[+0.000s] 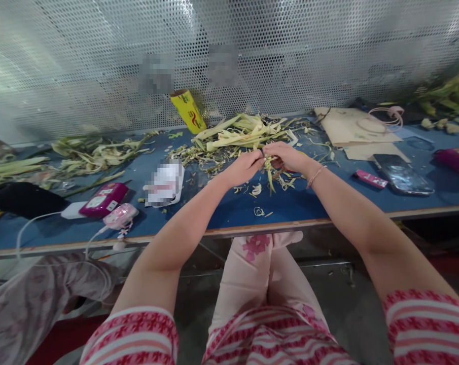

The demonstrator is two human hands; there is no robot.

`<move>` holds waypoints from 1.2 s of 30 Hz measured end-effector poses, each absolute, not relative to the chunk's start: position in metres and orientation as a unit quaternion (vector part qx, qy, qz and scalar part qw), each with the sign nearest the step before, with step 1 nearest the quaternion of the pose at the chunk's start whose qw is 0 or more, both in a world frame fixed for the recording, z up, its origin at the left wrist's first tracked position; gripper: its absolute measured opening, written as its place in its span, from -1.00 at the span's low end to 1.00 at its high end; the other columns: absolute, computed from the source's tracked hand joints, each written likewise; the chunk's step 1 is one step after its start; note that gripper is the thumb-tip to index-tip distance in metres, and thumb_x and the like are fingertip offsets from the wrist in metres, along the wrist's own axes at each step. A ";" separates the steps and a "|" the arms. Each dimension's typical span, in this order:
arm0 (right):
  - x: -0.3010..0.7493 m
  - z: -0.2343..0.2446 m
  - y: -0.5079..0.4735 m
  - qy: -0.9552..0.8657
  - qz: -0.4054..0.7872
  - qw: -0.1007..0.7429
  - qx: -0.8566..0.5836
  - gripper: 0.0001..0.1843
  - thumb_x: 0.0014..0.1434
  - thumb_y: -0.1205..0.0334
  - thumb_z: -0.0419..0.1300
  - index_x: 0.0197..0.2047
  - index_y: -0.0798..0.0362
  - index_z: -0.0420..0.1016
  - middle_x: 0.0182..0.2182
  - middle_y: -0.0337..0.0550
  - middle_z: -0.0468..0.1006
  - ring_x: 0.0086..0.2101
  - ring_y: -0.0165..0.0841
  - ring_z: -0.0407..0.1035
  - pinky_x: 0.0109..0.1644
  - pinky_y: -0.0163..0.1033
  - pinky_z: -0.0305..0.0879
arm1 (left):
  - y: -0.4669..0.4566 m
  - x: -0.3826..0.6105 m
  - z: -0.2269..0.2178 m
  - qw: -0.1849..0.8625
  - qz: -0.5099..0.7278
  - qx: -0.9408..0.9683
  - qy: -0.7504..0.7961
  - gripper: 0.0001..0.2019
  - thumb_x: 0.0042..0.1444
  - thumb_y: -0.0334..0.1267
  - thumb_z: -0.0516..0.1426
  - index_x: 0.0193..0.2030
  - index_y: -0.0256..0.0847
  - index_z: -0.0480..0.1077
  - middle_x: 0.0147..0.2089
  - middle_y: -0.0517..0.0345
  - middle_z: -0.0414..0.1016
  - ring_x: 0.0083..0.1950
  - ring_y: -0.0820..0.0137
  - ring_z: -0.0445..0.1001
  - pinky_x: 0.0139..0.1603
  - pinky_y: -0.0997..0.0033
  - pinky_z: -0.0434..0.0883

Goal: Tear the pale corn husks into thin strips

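Above the blue tabletop, my left hand (246, 167) and my right hand (289, 156) meet with fingertips pinched together. Between them hangs a twisted, braid-like strand of pale green husk (269, 171), its loose end pointing down toward the table. A dark band shows where the fingers meet; I cannot make out whether it is a ring or a tie. Just behind my hands lies a heap of long pale husk strips (244, 133). Small dry scraps (256, 190) are scattered beneath and around the strand. Part of what lies under my right hand is hidden.
A yellow tube (189, 112) leans behind the heap. Left are a white pixelated item (164, 183), a purple device (104, 199) with cables and more husks (96, 154). Right are a phone (403, 174), a pink box (371, 179) and cardboard (356, 126). A person's leg (50, 304) shows lower left.
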State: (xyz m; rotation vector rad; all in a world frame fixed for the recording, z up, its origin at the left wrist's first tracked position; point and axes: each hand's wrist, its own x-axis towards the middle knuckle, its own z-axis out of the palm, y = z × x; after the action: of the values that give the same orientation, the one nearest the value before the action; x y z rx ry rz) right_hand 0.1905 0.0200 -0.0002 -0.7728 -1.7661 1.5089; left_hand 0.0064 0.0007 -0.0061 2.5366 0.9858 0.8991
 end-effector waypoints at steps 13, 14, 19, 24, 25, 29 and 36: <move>0.200 0.005 0.016 -0.751 0.583 0.245 -0.191 -0.61 0.19 0.13 0.28 -0.53 0.05 0.19 -0.67 -0.49 -0.02 -0.63 -0.59 -0.18 -0.58 -0.39 -0.24 | -0.026 0.000 0.028 0.295 0.231 0.859 0.350 -0.77 0.09 -0.35 0.06 -0.56 -0.19 0.15 -0.61 0.36 0.07 -0.55 0.58 0.03 -0.46 0.46 0.05; 0.201 0.005 0.016 -0.756 0.583 0.236 -0.181 -0.61 0.21 0.11 0.28 -0.52 0.05 0.22 -0.67 -0.50 -0.02 -0.63 -0.59 -0.17 -0.58 -0.39 -0.24 | -0.027 -0.001 0.029 0.300 0.224 0.858 0.351 -0.77 0.09 -0.36 0.07 -0.56 -0.19 0.16 -0.62 0.36 0.08 -0.56 0.58 0.03 -0.46 0.46 0.05; 0.208 0.008 0.019 -0.778 0.574 0.204 -0.157 -0.59 0.22 0.09 0.32 -0.51 0.08 0.24 -0.66 -0.48 0.08 -0.63 -0.61 -0.10 -0.59 -0.41 -0.18 | -0.029 -0.002 0.033 0.303 0.192 0.869 0.339 -0.77 0.06 -0.39 0.05 -0.59 -0.21 0.17 -0.63 0.35 0.10 -0.56 0.59 0.04 -0.46 0.46 0.04; 0.213 0.011 0.016 -0.790 0.571 0.153 -0.165 -0.66 0.24 0.10 0.31 -0.44 0.11 0.34 -0.66 -0.47 0.14 -0.66 -0.63 -0.07 -0.61 -0.43 -0.15 | -0.026 -0.005 0.033 0.316 0.167 0.880 0.313 -0.78 0.02 -0.39 0.07 -0.61 -0.21 0.18 -0.62 0.34 0.12 -0.55 0.60 0.07 -0.46 0.48 0.07; 0.213 0.012 0.016 -0.789 0.574 0.141 -0.168 -0.66 0.24 0.10 0.31 -0.43 0.11 0.34 -0.66 -0.48 0.14 -0.67 -0.63 -0.07 -0.62 -0.43 -0.16 | -0.025 -0.006 0.032 0.327 0.160 0.879 0.309 -0.79 0.01 -0.39 0.08 -0.60 -0.22 0.19 -0.62 0.34 0.12 -0.55 0.60 0.08 -0.46 0.48 0.07; 0.213 0.014 0.014 -0.787 0.582 0.118 -0.171 -0.67 0.25 0.07 0.31 -0.40 0.10 0.35 -0.67 -0.48 0.14 -0.68 -0.64 -0.07 -0.64 -0.44 -0.18 | -0.023 -0.010 0.031 0.375 0.138 0.864 0.305 -0.80 -0.02 -0.38 0.10 -0.60 -0.21 0.19 -0.63 0.34 0.12 -0.58 0.61 0.06 -0.51 0.51 0.05; 0.214 0.017 0.009 -0.784 0.592 0.111 -0.154 -0.67 0.25 0.08 0.30 -0.41 0.10 0.33 -0.67 -0.48 0.10 -0.67 -0.63 -0.09 -0.63 -0.45 -0.17 | -0.023 -0.012 0.030 0.472 0.132 0.826 0.279 -0.67 0.07 -0.20 0.22 -0.59 -0.19 0.20 -0.66 0.35 0.08 -0.62 0.62 0.05 -0.55 0.52 0.05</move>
State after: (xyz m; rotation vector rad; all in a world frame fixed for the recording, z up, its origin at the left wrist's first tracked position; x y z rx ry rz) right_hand 0.2142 0.0092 0.0174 -0.4517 -2.3012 1.7370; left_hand -0.0121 -0.0235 0.0303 2.0225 0.6829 0.3230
